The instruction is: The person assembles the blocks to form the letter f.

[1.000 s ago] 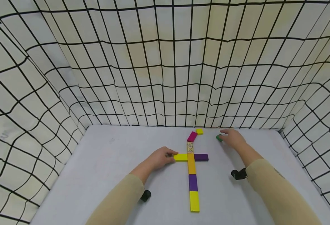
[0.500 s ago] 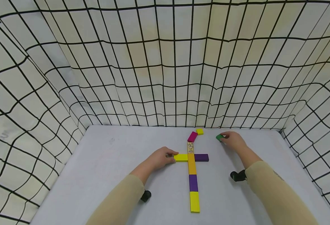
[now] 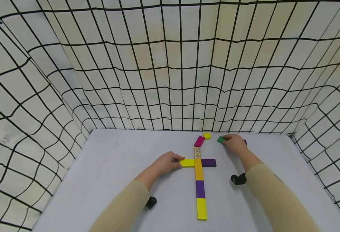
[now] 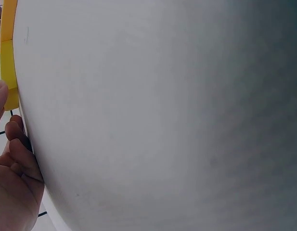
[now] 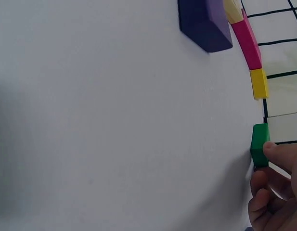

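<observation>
In the head view my left hand (image 3: pixel 167 162) has thumb and index finger at the left end of a yellow block (image 3: pixel 188 163), pinching it; the thumb also meets this yellow block (image 4: pixel 8 67) in the left wrist view. That block abuts an orange block (image 3: pixel 198 169). At the back right, my right hand (image 3: pixel 235 143) pinches a green block (image 3: pixel 221 140) between thumb and fingers, a short gap to the right of a small yellow block (image 3: pixel 206 136). The right wrist view shows the green block (image 5: pixel 259 144) under the thumb.
Below the orange block run a purple block (image 3: pixel 200 189) and another yellow block (image 3: pixel 201 208). Above it come a patterned block (image 3: pixel 197 152) and an angled magenta block (image 3: pixel 199 141). A purple block (image 3: pixel 209 163) extends right. Black netting (image 3: pixel 170 87) surrounds the table.
My right hand has moved left with the green block, toward the small yellow block. A dark block edge now shows behind that hand. My left hand has stayed put.
</observation>
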A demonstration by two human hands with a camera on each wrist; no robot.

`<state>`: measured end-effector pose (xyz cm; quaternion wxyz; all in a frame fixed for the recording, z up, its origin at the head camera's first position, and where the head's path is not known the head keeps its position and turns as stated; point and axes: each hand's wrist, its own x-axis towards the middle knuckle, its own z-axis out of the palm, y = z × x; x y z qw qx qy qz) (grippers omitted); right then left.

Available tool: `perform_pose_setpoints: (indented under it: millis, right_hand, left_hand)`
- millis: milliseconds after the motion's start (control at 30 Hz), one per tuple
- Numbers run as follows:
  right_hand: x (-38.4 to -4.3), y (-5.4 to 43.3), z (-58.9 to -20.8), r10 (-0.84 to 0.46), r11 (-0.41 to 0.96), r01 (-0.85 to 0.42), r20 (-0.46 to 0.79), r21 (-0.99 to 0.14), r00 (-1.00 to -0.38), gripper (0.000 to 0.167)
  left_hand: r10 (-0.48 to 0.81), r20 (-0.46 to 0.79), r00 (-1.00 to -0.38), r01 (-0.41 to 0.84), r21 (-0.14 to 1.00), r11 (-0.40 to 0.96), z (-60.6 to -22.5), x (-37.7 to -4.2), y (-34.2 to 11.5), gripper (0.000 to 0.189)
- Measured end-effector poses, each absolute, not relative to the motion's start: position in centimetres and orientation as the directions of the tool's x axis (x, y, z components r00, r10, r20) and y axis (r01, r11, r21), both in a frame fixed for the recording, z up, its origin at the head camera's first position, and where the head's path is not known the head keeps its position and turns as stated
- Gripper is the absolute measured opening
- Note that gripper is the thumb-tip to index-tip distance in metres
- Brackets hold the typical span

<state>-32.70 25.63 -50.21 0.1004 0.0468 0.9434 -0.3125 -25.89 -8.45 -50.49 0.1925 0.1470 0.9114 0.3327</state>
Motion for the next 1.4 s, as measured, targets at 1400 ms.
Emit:
perform_pose_setpoints:
  millis: [1400]
  right_hand:
    - [-34.4,22.5,-50.8,0.02,0.823,0.103,-0.151,-0.559,-0.988,0.041]
  left_hand:
    - [0.388,-0.251,-0.887,0.142,0.651,0.746,-50.4,-25.7,-8.3,0.034]
